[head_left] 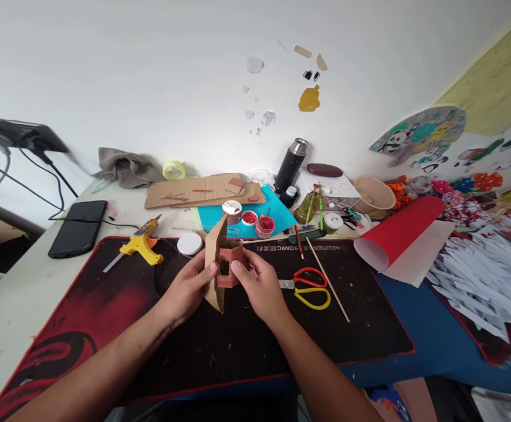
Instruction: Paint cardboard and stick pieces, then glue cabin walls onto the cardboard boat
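Between my two hands, above the dark mat, is a small cardboard piece. Its left part is a folded tan cardboard sheet (213, 246) standing on edge; its right part is a reddish-brown cardboard box (234, 254) with a square opening. My left hand (193, 280) is closed on the tan sheet, thumb near the joint. My right hand (257, 278) pinches the reddish box, thumb beside its opening. The two parts touch; whether they are glued I cannot tell. Scissors (310, 287) with red and yellow handles lie just right of my right hand.
A yellow glue gun (142, 243) lies left on the mat (185, 363), near a phone (78, 228). Behind my hands stand open paint jars (265, 225) on a blue sheet (284, 218). A wooden stick (329, 281), a red paper roll (402, 231) and white paper strips (486, 275) are right.
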Action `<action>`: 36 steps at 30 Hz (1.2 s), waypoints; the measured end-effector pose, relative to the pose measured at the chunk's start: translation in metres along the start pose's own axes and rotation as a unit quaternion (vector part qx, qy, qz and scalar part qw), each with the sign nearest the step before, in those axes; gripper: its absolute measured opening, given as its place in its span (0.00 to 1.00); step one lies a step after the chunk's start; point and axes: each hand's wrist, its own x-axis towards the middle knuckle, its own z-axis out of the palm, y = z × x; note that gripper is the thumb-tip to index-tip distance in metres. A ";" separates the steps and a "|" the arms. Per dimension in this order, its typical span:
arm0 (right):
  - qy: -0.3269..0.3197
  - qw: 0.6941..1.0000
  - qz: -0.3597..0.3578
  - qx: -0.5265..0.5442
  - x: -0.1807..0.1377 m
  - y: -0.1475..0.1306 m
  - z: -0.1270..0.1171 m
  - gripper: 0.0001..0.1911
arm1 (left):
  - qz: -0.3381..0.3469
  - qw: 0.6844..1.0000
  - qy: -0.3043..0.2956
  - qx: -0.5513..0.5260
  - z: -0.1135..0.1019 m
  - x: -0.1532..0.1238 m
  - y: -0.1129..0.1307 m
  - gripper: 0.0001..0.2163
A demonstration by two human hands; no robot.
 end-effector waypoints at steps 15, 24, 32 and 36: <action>-0.009 1.000 0.001 -0.004 0.000 0.001 -0.003 0.21 | 0.008 0.999 -0.006 0.032 -0.005 -0.001 0.007 0.29; 0.021 0.957 -0.160 -0.241 0.006 -0.028 -0.027 0.08 | 0.009 0.978 -0.043 0.205 -0.020 -0.004 0.032 0.33; -0.039 0.940 -0.166 -0.297 0.006 -0.024 -0.018 0.05 | 0.073 0.962 -0.017 0.261 -0.018 -0.006 0.031 0.33; -0.057 0.944 -0.149 -0.290 0.004 -0.024 -0.012 0.06 | 0.069 0.947 -0.024 0.312 -0.015 -0.008 0.036 0.30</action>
